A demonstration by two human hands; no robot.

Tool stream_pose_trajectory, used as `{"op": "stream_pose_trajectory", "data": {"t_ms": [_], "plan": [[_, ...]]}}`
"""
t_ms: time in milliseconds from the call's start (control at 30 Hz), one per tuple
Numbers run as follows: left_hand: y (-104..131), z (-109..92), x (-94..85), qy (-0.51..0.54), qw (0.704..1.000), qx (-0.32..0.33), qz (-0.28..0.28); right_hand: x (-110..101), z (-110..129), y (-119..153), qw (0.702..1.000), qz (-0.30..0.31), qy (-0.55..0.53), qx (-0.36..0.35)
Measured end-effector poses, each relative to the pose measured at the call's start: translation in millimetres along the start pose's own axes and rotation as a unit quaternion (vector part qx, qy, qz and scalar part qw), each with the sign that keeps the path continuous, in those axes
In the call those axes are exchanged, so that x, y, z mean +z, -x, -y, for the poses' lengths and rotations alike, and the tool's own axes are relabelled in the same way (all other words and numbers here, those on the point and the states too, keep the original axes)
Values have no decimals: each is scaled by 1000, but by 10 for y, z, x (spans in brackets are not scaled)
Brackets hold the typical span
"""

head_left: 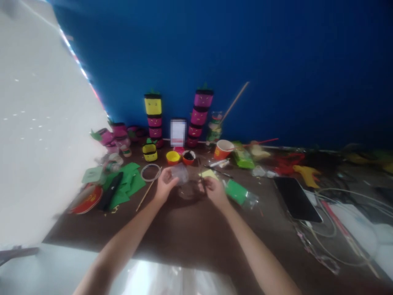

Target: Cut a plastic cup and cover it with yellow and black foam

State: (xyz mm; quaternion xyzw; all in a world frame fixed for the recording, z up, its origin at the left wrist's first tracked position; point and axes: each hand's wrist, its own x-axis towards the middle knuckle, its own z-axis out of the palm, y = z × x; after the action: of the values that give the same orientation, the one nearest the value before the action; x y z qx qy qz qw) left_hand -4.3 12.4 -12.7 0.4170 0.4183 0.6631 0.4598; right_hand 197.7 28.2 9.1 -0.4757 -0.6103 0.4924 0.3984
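Observation:
My left hand point(166, 184) is closed on a small clear plastic cup point(179, 175), tilted above the dark table. To its right, my right hand point(213, 189) pinches a thin dark brush point(200, 169), held nearly upright; blur hides its tip. Brush and cup are apart. Just beyond my hands stand a yellow cup point(173, 157) with yellow inside and a red-orange cup point(188, 157) with something black in it. A yellow paper piece point(208, 175) lies behind my right hand. A roll of clear tape point(150, 173) lies left of my left hand.
Stacks of painted cups, one topped yellow point(152, 105) and one purple point(199, 116), stand along the blue wall. Green sheets point(127, 184) lie left, a green packet point(236, 191) right. Farther right are a paper cup point(223, 150), a dark tablet point(297, 199), cables and a yellow glue gun point(308, 175).

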Motion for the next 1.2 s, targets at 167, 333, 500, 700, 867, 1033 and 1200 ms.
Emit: {"op": "stream_pose_trajectory", "data": {"t_ms": [167, 333, 500, 700, 867, 1033, 1200], "plan": [[23, -26, 42, -13, 1000, 23, -8, 87, -288, 144, 999, 18, 31, -20], [49, -51, 60, -16, 999, 33, 10, 65, -320, 253, 997, 58, 57, -13], [65, -33, 60, -21, 999, 23, 31, 131, -268, 247, 995, 94, 14, 5], [89, -2, 61, -40, 998, 26, 40, 142, -242, 229, 994, 105, -3, 26], [86, 8, 59, -46, 998, 24, 34, 147, -160, 230, 994, 104, 1, 31], [86, -7, 81, -42, 999, 14, 22, 163, -106, 231, 995, 94, 19, 29], [93, -28, 96, -40, 999, -13, 10, 151, -105, 215, 995, 92, 34, 25]]}}
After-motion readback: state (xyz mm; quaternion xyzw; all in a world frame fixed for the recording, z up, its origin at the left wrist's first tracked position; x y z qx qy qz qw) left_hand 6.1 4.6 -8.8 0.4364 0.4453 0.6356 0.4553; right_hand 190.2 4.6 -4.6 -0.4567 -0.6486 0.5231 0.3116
